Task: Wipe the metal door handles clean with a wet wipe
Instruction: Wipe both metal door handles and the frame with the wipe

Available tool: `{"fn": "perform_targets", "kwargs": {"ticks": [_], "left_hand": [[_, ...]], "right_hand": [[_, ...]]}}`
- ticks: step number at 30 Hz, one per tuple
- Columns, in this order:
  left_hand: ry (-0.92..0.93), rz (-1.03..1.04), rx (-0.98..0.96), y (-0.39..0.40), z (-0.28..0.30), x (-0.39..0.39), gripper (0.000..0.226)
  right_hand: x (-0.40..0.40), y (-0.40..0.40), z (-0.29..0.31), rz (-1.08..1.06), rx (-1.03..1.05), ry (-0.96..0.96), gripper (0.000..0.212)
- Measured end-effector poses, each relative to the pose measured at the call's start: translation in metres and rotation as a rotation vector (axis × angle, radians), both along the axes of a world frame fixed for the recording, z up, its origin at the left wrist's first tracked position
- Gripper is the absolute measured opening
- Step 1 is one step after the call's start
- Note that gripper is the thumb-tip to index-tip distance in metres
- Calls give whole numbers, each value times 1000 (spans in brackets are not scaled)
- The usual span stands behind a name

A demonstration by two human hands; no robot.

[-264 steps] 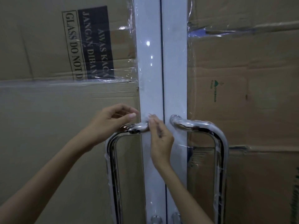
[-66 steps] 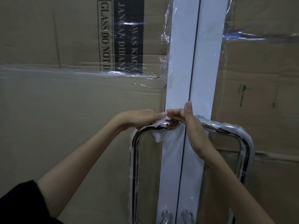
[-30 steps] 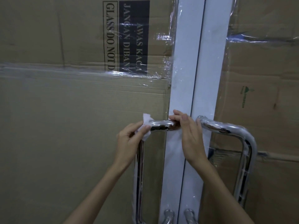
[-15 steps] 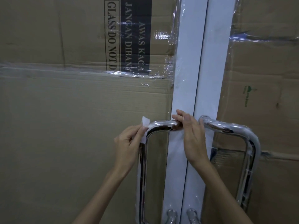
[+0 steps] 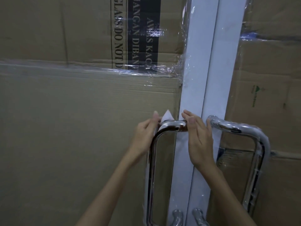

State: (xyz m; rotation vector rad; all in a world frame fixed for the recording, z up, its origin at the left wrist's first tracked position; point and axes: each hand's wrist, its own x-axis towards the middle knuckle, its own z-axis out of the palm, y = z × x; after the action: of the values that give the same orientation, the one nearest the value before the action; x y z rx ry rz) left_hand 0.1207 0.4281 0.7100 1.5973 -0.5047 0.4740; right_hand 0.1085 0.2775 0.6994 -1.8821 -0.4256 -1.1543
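Two shiny metal pull handles sit on a white double door. The left handle (image 5: 172, 125) curves down at its upper left corner, where my left hand (image 5: 145, 136) presses a white wet wipe (image 5: 167, 118) around the bend. A corner of the wipe sticks up above my fingers. My right hand (image 5: 198, 137) pinches the top bar of the left handle near the door frame. The right handle (image 5: 241, 128) is untouched, with plastic film still on its vertical bar.
The white door frames (image 5: 202, 79) run up the middle with a dark seam between them. Cardboard sheets (image 5: 81, 119) under clear plastic wrap cover both door panels. Two lower handle mounts (image 5: 177, 216) show at the bottom edge.
My left hand has slid the wipe along the top bar from near the frame out to the left corner. My right hand stays on the bar's inner end.
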Motion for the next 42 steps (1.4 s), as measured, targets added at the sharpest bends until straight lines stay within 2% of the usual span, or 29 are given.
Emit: {"fn": "perform_targets", "kwargs": {"ticks": [3,5,7,9,14,16,18,20,22,24,27,30,33,35,39,40,42], "left_hand": [[181,-164,111,13,13,9,46],[193,-226,20,26,0,12,41],[110,-267,-139,32,-14,10,29],[-10,-298,-194,29,-14,4,17],[-155,-231,-101,8,0,0,23],[-153,-201,-117,9,-11,-2,28],[38,-212,-200,19,-30,-3,30],[259,-294,-155,29,-41,1,37],[366,-342,-98,30,-39,2,48],[395,-397,-143,23,-25,1,42],[256,-345,-258,10,-15,-2,33],[38,-120,-384,9,-38,-5,21],[-72,86,-446,8,-59,-9,19],[-148,140,-402,1,-52,-11,26],[-370,164,-83,-15,-22,-12,31],[-398,143,-53,-17,-21,-11,34],[-404,165,-124,-17,-34,-13,35]], "right_hand": [[-2,-2,0,2,1,26,64],[-3,-7,0,25,-1,56,66],[-4,-10,-1,31,-13,78,62],[-5,-10,-1,17,-24,86,58],[-6,-7,-1,-2,-29,97,57],[-6,-5,-1,-4,-14,92,56],[-6,-3,-3,4,-5,89,57],[-6,0,-4,0,-3,68,64],[-6,0,-5,6,-6,69,68],[-6,-1,-4,15,-2,75,63],[-6,-4,-4,20,-32,71,53],[-5,-7,-5,40,-44,62,52],[-3,-7,-8,65,-34,42,53],[-2,-6,-9,71,-18,29,53],[3,1,-11,28,-17,-1,52],[4,3,-12,17,-25,-2,53],[4,6,-16,9,-43,-3,55]]}}
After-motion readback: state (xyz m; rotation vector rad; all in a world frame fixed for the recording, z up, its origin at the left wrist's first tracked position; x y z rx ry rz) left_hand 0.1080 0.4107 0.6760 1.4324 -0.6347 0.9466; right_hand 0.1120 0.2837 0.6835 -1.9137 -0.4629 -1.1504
